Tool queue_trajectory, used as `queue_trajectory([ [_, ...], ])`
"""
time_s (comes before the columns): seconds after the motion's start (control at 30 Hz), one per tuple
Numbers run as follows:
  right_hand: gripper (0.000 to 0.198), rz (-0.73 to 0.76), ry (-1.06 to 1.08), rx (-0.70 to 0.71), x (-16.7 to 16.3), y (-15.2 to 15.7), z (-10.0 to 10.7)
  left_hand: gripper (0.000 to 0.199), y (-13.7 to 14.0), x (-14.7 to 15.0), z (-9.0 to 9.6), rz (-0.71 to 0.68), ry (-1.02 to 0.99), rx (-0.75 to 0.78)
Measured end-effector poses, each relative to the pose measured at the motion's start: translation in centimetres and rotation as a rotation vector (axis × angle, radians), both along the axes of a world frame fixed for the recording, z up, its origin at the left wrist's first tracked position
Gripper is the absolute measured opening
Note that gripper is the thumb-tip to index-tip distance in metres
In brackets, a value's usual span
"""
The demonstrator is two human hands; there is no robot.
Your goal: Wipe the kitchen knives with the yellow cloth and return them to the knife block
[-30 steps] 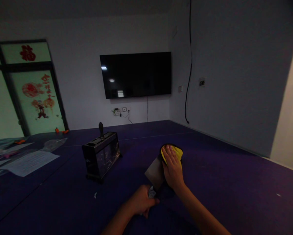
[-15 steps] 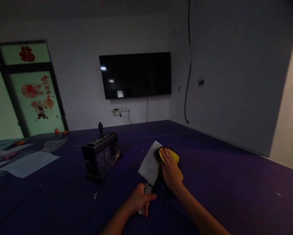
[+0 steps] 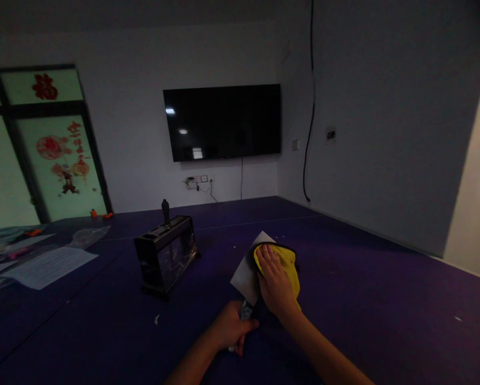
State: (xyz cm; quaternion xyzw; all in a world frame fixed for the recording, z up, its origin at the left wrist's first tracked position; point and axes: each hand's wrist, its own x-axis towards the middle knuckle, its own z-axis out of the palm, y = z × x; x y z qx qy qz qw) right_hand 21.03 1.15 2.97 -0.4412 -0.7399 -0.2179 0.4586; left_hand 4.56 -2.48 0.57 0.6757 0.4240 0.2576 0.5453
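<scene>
My left hand (image 3: 232, 329) is closed around the patterned handle of a cleaver (image 3: 246, 275), whose wide pale blade points up and away from me. A yellow cloth with a dark edge (image 3: 288, 264) lies under my right hand (image 3: 275, 280), its fingers pressed together along the cloth. The cloth covers the right part of the blade. Left of the cleaver stands a black knife block with a clear side panel (image 3: 176, 256); a dark handle (image 3: 165, 212) sticks up from its top.
The purple surface (image 3: 360, 310) carries small white scraps. Papers (image 3: 55, 264) and clear plastic wrap (image 3: 90, 237) lie at the left. A television (image 3: 224, 123) hangs on the back wall; a black cable (image 3: 310, 128) dangles along the right wall.
My right hand and the cloth have shifted slightly left, over more of the blade. The cleaver has moved a little to the right in my left hand's grip.
</scene>
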Motion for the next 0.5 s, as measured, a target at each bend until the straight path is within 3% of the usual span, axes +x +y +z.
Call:
queue_trajectory([
  [0.37,0.073,0.081,-0.062,-0.012,-0.4,-1.2,1.3,0.006,-0.4,0.3,0.8,0.014,0.101,0.024],
  [0.5,0.073,0.079,-0.068,-0.038,-0.5,-0.8,0.9,0.013,-0.1,0.0,0.5,0.009,0.049,0.0],
])
